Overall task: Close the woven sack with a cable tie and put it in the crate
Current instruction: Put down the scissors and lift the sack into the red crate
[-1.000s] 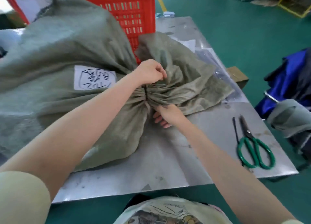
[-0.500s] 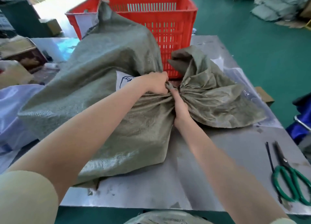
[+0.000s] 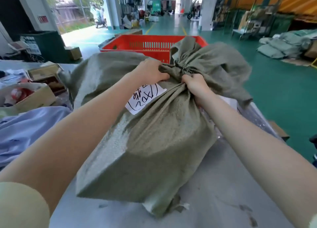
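A bulky grey-green woven sack (image 3: 154, 142) stands raised on the metal table (image 3: 223, 193), its near bottom corner still on the surface. A white handwritten label (image 3: 145, 97) is stuck on its front. The neck is gathered tight and a black cable tie (image 3: 180, 68) circles it, with the loose mouth flaring out above and to the right. My left hand (image 3: 151, 71) grips the bunched fabric left of the tie. My right hand (image 3: 195, 85) grips the gathered fabric just below the tie. The red plastic crate (image 3: 137, 44) stands right behind the sack.
Cardboard boxes (image 3: 39, 83) with oddments and a blue cloth (image 3: 25, 128) lie to the left. Clear plastic sheeting (image 3: 253, 119) covers the table's right side. Green floor surrounds the table, with piled sacks (image 3: 283, 46) far right.
The sack has been lifted from lying on the table to tilted up toward the crate. Both hands stayed at the neck. My view has risen; the green scissors are out of sight.
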The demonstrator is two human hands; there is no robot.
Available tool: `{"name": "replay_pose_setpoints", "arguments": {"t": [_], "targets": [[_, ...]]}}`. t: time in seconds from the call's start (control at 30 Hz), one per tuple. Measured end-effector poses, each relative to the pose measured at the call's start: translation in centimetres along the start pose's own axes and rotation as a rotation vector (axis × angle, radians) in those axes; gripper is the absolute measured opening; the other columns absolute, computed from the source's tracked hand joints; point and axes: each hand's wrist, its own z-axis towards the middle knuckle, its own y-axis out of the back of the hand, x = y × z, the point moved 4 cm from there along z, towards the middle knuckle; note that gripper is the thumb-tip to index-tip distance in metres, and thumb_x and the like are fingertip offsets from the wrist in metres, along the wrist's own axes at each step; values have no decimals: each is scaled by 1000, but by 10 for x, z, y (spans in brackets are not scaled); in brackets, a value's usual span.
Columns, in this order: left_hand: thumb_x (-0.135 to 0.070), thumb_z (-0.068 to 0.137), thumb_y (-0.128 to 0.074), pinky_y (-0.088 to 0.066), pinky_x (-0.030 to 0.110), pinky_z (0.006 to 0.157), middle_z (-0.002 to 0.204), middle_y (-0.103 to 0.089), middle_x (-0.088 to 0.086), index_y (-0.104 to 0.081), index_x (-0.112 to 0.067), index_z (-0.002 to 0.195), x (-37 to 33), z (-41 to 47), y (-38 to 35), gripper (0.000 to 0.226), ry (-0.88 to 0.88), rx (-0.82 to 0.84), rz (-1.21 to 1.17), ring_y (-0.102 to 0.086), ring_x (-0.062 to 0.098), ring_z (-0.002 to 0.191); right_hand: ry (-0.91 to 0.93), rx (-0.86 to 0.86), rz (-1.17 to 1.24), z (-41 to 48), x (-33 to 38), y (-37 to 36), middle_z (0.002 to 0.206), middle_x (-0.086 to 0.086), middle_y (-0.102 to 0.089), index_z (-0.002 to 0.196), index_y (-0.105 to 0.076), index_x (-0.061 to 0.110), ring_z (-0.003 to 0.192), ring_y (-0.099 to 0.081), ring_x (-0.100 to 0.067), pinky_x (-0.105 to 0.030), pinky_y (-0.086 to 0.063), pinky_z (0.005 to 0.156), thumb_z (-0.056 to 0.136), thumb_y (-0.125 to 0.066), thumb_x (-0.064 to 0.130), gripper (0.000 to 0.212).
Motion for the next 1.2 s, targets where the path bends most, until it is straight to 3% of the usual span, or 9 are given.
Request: {"name": "replay_pose_setpoints", "arguments": {"t": [0.1,0.27,0.37,0.43,0.57,0.7,0.77,0.87,1.2], "targets": [[-45,81,-57,-42,38,87,115,-60,17,-60,-10,111,22,-3,11,46,68,-125,-106,-54,34,109,111,102,-169,7,31,-8,57,1,-37,54,-40,16,54,-35,-10,-16,-32,43,86,-46,8,34],[-41,79,-65,-36,29,67,83,-57,5,-59,-12,81,54,-17,32,30,123,-252,-169,-53,22,82,228,287,-464,18,72,-32,73,-3,-49,81,-54,9,65,-43,-13,-23,-37,56,86,-50,14,8],[-45,73,-69,-37,29,70,92,-56,0,-54,-19,85,65,-30,31,32,163,-341,-183,-54,20,90,235,278,-590,25,73,-38,84,-8,-54,87,-63,3,79,-52,-19,-26,-40,66,84,-55,18,18],[-48,72,-69,-40,35,82,113,-56,7,-52,-15,104,71,-35,28,50,209,-369,-153,-52,25,108,247,172,-728,26,70,-34,90,-11,-56,94,-65,-2,95,-58,-26,-32,-43,76,84,-56,27,32],[-62,72,-60,-29,49,111,151,-30,14,-20,-19,145,93,-39,7,94,399,-20,-203,-31,36,137,272,-106,-1193,3,65,-24,118,-19,-59,105,-61,7,119,-49,-36,-45,-37,96,84,-49,52,51],[-54,87,-48,-43,37,92,127,-58,22,-56,-5,119,91,-38,-6,59,342,61,-157,-55,35,115,132,41,-1210,-18,41,-39,120,-17,-61,111,-59,6,112,-56,-35,-51,-41,98,77,-37,75,80],[-47,91,-45,-43,35,80,115,-64,21,-62,-9,101,82,-39,-4,43,306,-52,-118,-59,35,106,156,-6,-1114,-25,38,-43,121,-17,-61,113,-59,6,113,-56,-35,-45,-43,96,88,-40,59,62],[-42,93,-44,-40,33,75,112,-65,19,-63,-7,100,71,-39,5,41,291,-187,-109,-59,35,106,226,-146,-1005,-30,49,-41,122,-20,-60,115,-59,3,115,-55,-37,-40,-43,90,98,-39,30,38],[-41,93,-44,-34,29,68,93,-66,10,-67,-9,98,25,-12,112,40,109,-575,-218,-61,28,96,495,-440,-919,0,157,-14,104,-13,-65,101,-61,6,99,-60,-33,-34,-34,72,96,-45,16,19]]}}
